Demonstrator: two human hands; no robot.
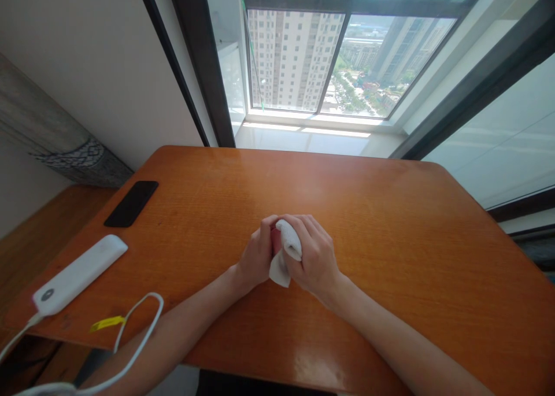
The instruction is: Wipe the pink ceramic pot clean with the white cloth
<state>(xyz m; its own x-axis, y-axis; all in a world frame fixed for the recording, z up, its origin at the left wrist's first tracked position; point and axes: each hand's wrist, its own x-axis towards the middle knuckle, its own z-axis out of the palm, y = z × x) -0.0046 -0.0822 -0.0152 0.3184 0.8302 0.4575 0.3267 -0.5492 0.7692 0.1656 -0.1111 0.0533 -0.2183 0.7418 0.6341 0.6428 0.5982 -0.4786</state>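
Both hands meet above the middle of a brown wooden table (208, 211). My left hand (256, 254) is closed around a small reddish-pink object (276, 241), mostly hidden by the fingers, so its kind cannot be made out. A folded white cloth or tissue (289, 243) is gripped by my right hand (315, 257), its lower end hanging below the fingers. The white cloth presses against the right side of the pink object.
On the table's left lie a black phone (132, 204) and a white power strip (82, 273). A white cable (151, 321) with a yellow tag (107, 323) loops near my left forearm. Behind the table is a window (299, 60); a grey curtain (65, 130) hangs left.
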